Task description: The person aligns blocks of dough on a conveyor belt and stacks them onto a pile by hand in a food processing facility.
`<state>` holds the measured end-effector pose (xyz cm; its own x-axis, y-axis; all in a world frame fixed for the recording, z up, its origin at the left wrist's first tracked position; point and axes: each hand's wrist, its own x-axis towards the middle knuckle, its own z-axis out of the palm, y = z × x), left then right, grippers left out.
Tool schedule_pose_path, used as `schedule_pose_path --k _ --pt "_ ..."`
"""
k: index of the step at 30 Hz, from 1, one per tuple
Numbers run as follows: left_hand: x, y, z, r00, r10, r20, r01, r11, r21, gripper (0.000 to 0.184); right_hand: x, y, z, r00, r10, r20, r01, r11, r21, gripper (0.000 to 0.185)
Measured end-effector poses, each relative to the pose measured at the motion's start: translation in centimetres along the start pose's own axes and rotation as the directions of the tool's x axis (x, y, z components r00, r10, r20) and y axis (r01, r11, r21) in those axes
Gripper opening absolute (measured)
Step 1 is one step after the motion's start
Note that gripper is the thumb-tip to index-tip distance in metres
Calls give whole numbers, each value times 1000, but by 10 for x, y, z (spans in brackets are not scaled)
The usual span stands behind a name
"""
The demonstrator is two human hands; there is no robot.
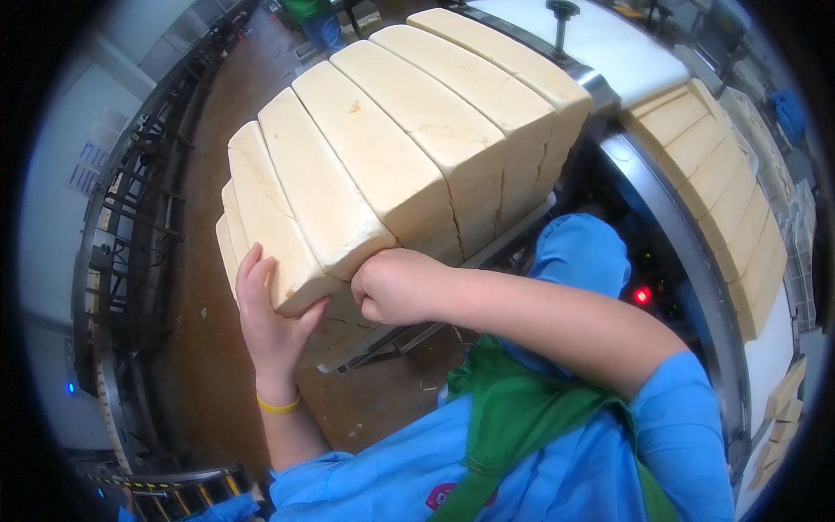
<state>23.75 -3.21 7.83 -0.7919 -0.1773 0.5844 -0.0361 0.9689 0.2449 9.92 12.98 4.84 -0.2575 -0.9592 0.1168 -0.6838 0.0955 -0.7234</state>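
Note:
Long cream-coloured blocks (374, 143) stand side by side in a thick stack, their near ends facing me. My left hand (271, 309) grips the near end of one cream-coloured block (291, 265) towards the left, fingers along its left side and thumb under the front end. A yellow band circles that wrist. Curled into a fist, my right hand (396, 287) presses against the block ends just to the right. Nothing shows in the fist, and its contact with the blocks is partly hidden. Below the upper layer, more blocks are partly covered by my arms.
The stack rests on a low cart (391, 348). On the right, a metal-edged conveyor (696, 235) carries a row of similar blocks (709, 174). A red light (642, 296) glows beneath it. Dark metal racks (130, 209) line the left wall. Another person (317, 26) stands at the back.

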Motion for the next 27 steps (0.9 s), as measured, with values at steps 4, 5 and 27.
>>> schedule_pose_path --k 4,5,27 --pt "-2 2 2 1000 8 1 -8 1000 -3 80 5 -2 4 997 68 -28 -68 998 -10 13" --pt "-2 2 3 1000 23 4 -23 1000 16 81 6 -3 6 995 96 -26 -97 995 -17 13" --pt "-23 20 -26 920 -287 265 251 954 162 108 -145 89 45 971 149 187 -107 970 -220 20"
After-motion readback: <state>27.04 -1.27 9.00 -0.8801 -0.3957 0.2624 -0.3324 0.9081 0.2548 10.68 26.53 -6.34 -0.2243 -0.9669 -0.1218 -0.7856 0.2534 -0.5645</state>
